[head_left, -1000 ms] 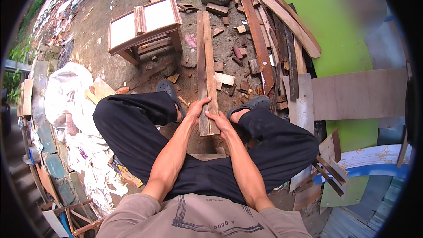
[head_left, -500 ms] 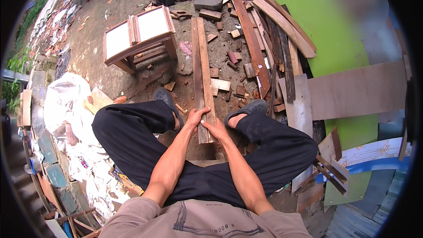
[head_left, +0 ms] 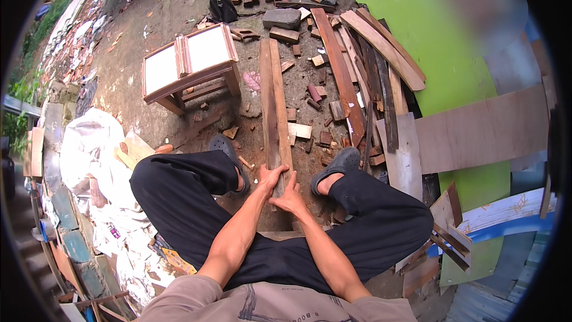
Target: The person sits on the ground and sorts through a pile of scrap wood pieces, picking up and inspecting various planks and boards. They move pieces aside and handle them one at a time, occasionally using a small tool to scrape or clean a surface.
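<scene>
Two long, narrow wooden planks lie side by side between my legs, the left plank (head_left: 268,107) darker than the right plank (head_left: 279,107). They point away from me, their near ends by my hands. Across their near part, my left hand (head_left: 272,177) is closed on the planks from the left. Nearer to me, my right hand (head_left: 289,195) grips the planks from the right, its thumb along the right edge and its fingers crossing beneath the left hand. My palms hide part of the wood.
A small wooden stool-like frame with white panels (head_left: 205,48) stands at the far left. Offcuts (head_left: 300,130) and a grey block (head_left: 282,19) litter the ground ahead. Long boards (head_left: 338,71) are heaped at right, beside a green sheet (head_left: 438,53). White sacking (head_left: 89,149) lies at left.
The planks and both hands sit lower in the picture, as do the surroundings slightly. The right hand has shifted its hold, its thumb now along the plank's right edge.
</scene>
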`<state>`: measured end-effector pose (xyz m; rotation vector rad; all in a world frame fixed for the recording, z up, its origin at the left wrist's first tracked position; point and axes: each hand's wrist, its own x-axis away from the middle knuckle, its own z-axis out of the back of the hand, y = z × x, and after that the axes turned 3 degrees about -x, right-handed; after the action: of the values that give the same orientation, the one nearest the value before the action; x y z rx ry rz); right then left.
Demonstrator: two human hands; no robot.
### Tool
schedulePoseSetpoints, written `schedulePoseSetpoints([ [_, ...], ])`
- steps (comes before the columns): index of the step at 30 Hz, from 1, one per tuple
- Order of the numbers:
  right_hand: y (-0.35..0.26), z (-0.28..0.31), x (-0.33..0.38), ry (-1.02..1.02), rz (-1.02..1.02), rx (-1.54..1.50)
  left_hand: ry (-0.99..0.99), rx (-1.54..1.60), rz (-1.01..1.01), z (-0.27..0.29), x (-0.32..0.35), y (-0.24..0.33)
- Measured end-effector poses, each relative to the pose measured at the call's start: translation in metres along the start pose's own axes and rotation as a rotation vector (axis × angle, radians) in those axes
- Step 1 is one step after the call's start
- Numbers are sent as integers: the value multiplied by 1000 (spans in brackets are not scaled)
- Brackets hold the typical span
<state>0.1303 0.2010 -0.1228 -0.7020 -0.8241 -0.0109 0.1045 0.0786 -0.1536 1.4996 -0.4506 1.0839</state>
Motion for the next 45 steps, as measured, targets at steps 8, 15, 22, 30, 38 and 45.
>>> schedulePoseSetpoints([
  [8, -29, 15, 16, 14, -93, 180, -64, 127, -28, -1, -11, -16],
  [15, -33, 15, 22, 84, -90, 251, -149, 248, -28, -3, 5, -4],
  [22, -42, 11, 25, 116, -87, 298, -196, 302, -54, 2, -1, -4],
  [30, -50, 0, 25, 98, -100, 250, -231, 325, -39, 13, -21, -17],
  [38, -25, -15, 19, 119, -54, 182, -137, 277, -37, 9, -17, -23],
  [45, -43, -21, 22, 76, -36, 94, -116, 222, -21, 32, -5, -7],
])
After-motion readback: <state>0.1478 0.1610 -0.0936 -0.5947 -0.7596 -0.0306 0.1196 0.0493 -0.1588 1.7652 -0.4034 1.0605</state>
